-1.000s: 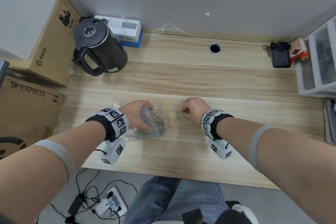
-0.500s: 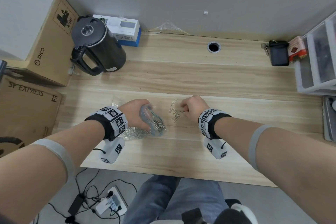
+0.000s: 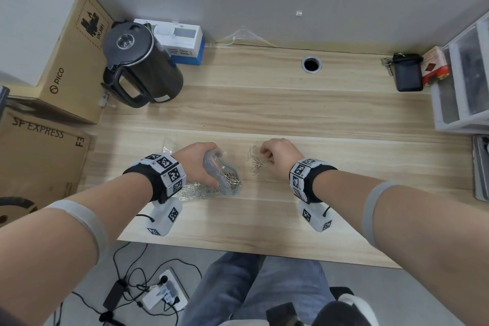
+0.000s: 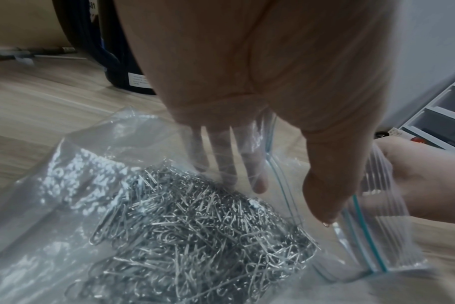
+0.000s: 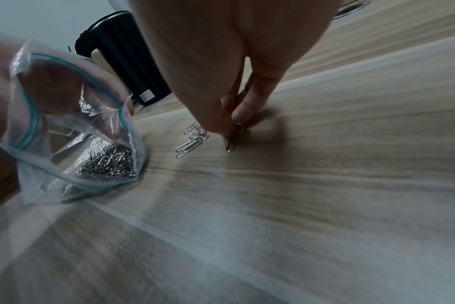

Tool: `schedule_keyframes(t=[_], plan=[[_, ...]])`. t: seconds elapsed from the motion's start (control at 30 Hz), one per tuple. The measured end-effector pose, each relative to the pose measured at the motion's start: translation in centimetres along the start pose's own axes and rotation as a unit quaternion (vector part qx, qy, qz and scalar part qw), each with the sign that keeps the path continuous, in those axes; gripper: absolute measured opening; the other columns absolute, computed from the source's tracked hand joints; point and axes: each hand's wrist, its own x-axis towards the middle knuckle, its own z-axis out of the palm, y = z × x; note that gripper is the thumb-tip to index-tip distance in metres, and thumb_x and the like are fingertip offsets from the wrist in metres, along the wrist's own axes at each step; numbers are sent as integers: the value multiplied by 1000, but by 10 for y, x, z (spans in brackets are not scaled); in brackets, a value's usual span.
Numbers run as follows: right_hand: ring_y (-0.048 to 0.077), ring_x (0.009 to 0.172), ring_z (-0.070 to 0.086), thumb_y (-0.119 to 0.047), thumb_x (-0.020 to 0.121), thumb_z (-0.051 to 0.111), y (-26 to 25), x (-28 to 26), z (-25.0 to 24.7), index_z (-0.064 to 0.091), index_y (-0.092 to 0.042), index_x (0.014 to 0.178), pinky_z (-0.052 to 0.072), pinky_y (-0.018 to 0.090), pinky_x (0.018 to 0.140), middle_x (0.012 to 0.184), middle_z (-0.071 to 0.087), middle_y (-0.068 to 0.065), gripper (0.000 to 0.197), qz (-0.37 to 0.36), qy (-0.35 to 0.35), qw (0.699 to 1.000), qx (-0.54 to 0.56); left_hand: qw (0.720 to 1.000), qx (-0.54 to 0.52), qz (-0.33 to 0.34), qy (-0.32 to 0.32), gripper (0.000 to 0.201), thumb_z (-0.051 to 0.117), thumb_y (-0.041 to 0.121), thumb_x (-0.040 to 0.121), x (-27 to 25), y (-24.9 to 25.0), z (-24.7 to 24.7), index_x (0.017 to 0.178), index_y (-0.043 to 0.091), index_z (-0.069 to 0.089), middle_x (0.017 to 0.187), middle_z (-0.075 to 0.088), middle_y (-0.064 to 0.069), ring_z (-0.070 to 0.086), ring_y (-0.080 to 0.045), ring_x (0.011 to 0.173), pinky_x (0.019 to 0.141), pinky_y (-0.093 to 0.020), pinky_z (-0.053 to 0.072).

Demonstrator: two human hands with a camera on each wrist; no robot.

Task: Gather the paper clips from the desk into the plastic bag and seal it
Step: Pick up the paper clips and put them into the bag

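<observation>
On the desk [image 3: 291, 108], right hand [image 3: 280, 156] pinching a paper clip [image 5: 233, 136]
</observation>
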Motion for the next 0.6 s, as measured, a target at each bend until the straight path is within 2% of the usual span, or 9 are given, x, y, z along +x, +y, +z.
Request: schedule_keyframes(t=[0.17,0.3,0.37,0.43,0.5,0.6], plan=[[22,102,63,3,80,60,2,-3,-1,64,-11,119,50,34,93,111,68,5,41,-4,8,1000,3,1000,2,3,0,68,92,30,60,-1,2,-1,117,29,56,103,64,14,63,-4,89,71,-19,48],[23,101,62,3,81,61,4,-3,-2,62,-11,123,49,31,92,114,66,7,44,6,4,1000,15,1000,-6,-3,-1,70,91,32,56,-1,2,0,117,28,57,103,67,10,66,-9,91,80,-30,57],[20,92,61,1,81,64,5,-2,-3,62,-11,122,51,33,92,109,66,6,43,19,5,999,35,1000,-14,-3,1,71,89,34,52,-1,2,0,116,27,57,102,69,8,68,-11,90,82,-36,58],[19,84,61,-6,80,70,2,1,-9,63,-13,119,54,37,87,101,64,2,40,37,14,996,80,1000,-15,0,3,69,89,31,53,-2,4,0,115,27,57,102,69,8,68,-11,89,82,-35,58],[18,83,66,-12,79,72,-7,3,-17,61,-17,117,58,35,80,99,63,0,41,58,26,988,138,1000,-13,0,4,68,90,29,55,-2,6,-1,114,28,57,102,69,8,68,-10,89,80,-33,58],[14,82,71,-7,76,74,-29,8,-27,58,-22,119,60,35,74,101,63,1,49,64,28,974,215,1000,-8,-4,4,70,90,32,53,-4,7,-1,114,29,57,101,69,8,68,-11,87,78,-35,59]])
